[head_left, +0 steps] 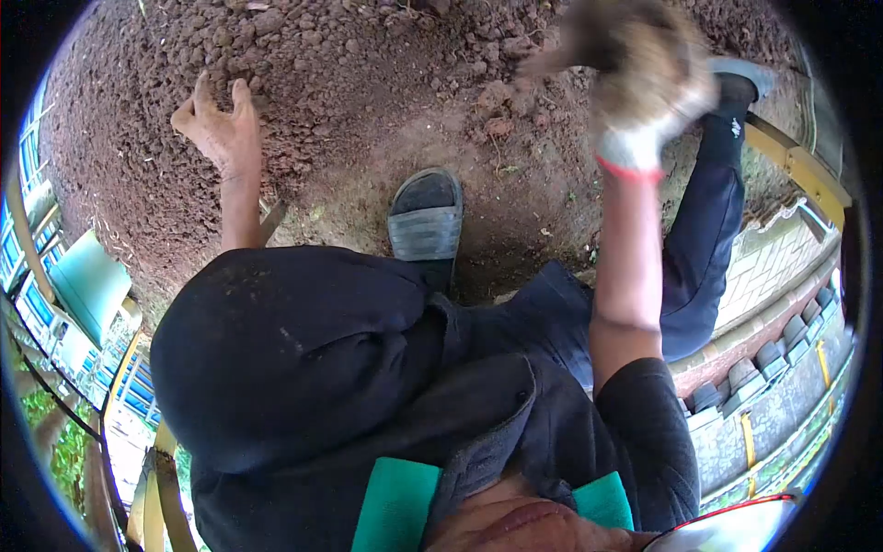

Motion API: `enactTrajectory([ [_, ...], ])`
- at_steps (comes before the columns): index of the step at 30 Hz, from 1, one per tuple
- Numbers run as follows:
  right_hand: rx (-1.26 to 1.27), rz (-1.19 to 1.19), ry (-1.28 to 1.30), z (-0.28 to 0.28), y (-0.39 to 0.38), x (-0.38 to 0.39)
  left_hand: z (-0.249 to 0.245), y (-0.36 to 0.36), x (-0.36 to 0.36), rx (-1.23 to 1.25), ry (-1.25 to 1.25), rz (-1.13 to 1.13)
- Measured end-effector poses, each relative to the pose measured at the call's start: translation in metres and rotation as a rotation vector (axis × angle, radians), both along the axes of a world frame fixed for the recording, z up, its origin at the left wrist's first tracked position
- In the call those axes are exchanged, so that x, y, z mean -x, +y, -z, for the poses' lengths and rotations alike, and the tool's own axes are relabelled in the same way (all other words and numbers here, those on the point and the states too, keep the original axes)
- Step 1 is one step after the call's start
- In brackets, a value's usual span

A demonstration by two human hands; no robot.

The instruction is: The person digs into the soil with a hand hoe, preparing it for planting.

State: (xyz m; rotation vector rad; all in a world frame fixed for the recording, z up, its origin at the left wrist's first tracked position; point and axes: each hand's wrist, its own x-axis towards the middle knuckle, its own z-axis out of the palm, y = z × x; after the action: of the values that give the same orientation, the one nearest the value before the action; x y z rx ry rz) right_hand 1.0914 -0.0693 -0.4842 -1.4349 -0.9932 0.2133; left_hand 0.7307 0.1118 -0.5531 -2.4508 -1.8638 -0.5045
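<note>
My left hand (221, 124) is bare and held low over loose reddish-brown soil (322, 101), its fingers and thumb apart and slightly curled, with soil on the fingertips. On my right hand (648, 78) is a white work glove with a red cuff, heavily stained with dirt. Motion smears that hand, and a dark shape juts out from it to the left over the soil; I cannot tell whether this is a held thing or the soiled glove fingers. Bigger clods (499, 106) lie below and left of the gloved hand.
My foot in a grey slide sandal (425, 216) rests on bare ground between my hands; my other foot is at the upper right. A yellow bar (796, 166), paving (768, 262) and a row of dark blocks (763, 354) run along the right. A pale green chair (90, 285) stands left.
</note>
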Motion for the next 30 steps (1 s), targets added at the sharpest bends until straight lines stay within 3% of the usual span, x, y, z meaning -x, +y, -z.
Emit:
enactTrajectory([
  [2,0.041,0.192,-0.216,0.031,0.013,-0.015,-0.002,0.009,0.005,0.095,0.059,-0.103],
  [4,-0.107,0.032,0.144,-0.001,0.019,-0.001,0.004,0.012,0.008,0.251,0.092,-0.132],
  [6,-0.209,-0.11,0.472,-0.014,0.002,0.007,0.0,0.016,0.009,0.196,0.197,-0.071],
  [7,-0.175,-0.236,0.487,-0.028,-0.001,0.011,0.001,0.017,0.015,0.18,0.157,-0.088],
  [9,-0.055,-0.127,0.162,-0.008,0.002,-0.001,0.0,0.032,0.013,0.165,0.092,-0.166],
  [11,-0.053,0.19,0.222,0.058,0.011,-0.028,0.003,0.041,0.015,0.211,0.071,-0.31],
  [13,-0.049,0.117,-0.043,0.023,0.013,-0.003,0.01,0.055,0.037,0.252,0.114,-0.182],
  [15,-0.103,-0.145,0.325,-0.007,0.002,0.015,0.009,0.056,0.046,0.283,0.154,-0.038],
  [16,-0.073,-0.206,0.392,-0.009,-0.002,0.024,0.004,0.046,0.047,0.309,0.169,-0.051],
  [17,-0.031,-0.191,0.321,0.0,-0.005,0.035,0.0,0.044,0.039,0.306,0.16,-0.06],
  [20,0.434,0.17,-0.46,0.022,0.009,0.022,-0.003,0.046,0.038,0.269,0.156,-0.061],
  [21,0.204,-0.09,-0.14,0.0,0.01,0.013,-0.001,0.042,0.036,0.244,0.184,-0.074],
  [23,-0.006,-0.269,-0.009,-0.008,0.008,0.005,0.01,0.045,0.036,0.223,0.23,-0.105],
  [26,0.095,-0.015,-0.521,0.022,-0.021,0.025,0.006,0.042,0.032,0.248,0.23,-0.092],
  [28,0.069,0.059,-0.692,0.04,-0.018,0.021,0.002,0.043,0.026,0.269,0.203,-0.092],
  [30,-0.008,0.018,-0.659,0.073,-0.007,0.003,0.003,0.042,0.025,0.249,0.168,-0.094],
])
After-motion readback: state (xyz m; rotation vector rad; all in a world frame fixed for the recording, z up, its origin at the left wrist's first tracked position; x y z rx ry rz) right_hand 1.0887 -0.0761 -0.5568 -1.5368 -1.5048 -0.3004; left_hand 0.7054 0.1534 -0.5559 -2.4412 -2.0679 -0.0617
